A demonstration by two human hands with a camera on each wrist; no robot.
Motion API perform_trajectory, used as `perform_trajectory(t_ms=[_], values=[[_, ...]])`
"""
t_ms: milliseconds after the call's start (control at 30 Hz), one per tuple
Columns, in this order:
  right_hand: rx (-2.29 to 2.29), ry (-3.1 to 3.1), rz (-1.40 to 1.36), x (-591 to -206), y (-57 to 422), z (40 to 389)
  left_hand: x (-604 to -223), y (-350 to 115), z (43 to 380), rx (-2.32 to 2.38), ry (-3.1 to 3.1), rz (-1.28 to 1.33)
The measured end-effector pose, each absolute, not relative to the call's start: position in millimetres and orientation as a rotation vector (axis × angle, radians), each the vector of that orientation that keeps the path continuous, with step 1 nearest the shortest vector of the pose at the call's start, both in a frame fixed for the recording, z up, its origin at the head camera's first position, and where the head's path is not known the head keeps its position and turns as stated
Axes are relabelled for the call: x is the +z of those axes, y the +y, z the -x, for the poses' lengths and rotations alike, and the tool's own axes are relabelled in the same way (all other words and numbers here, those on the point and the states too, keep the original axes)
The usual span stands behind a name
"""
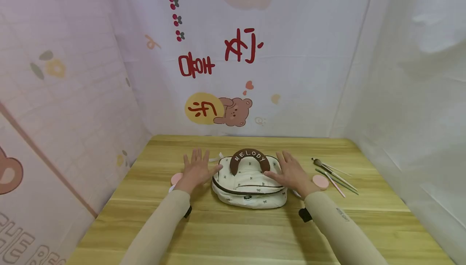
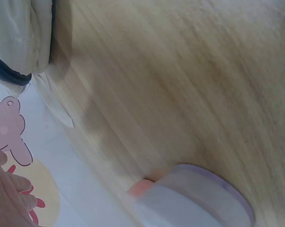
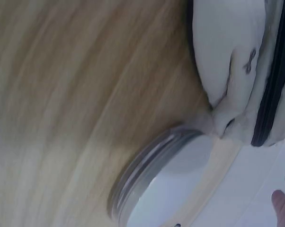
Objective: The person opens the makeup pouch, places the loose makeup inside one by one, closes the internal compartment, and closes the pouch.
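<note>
A cream cosmetic bag [image 1: 251,200] with small bow prints, dark zip trim and a brown curved handle [image 1: 249,154] lettered MELODY lies on the wooden table. At its left side my left hand [image 1: 195,170] has its fingers spread and straight, thumb toward the bag. My right hand [image 1: 294,174] is likewise spread at the right side, its thumb overlapping the bag's top near the handle's end. Neither hand grips anything. The left wrist view catches the left fingers [image 2: 14,189] and the bag's edge [image 2: 19,38]; in the right wrist view the bag [image 3: 230,56] fills the upper right.
Left of the left hand sits a pink round pad [image 1: 176,179], partly hidden, beside a pale purple-rimmed object [image 2: 194,196]. Past the right wrist lies another pink round pad [image 1: 320,182], with several thin brushes and sticks [image 1: 338,172] farther right. A clear-rimmed round object [image 3: 166,184] is near the bag.
</note>
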State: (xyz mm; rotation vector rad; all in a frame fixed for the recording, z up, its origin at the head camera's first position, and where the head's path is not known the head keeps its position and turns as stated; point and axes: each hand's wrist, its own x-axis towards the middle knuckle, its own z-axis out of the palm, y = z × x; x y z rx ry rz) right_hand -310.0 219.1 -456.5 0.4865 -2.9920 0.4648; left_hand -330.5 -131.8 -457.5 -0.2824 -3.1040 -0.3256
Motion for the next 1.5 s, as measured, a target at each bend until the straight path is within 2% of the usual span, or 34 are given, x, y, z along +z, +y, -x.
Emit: perform_trajectory(t_ms=[533, 900, 1500], values=[[0.859, -2.985, -0.490, -464.4, 200.7, 312.9, -457.4, -123.1, 323.5, -0.351, -3.120, 0.383], [1.039, -2.937, -0.434, -472.2, 195.9, 316.0, -466.3, -118.6, 312.9, -0.297, -3.107, 0.568], [0.731, -2.972, -0.711, -472.3, 207.1, 326.1, -481.0, -121.7, 303.6, -0.308, -3.094, 0.650]])
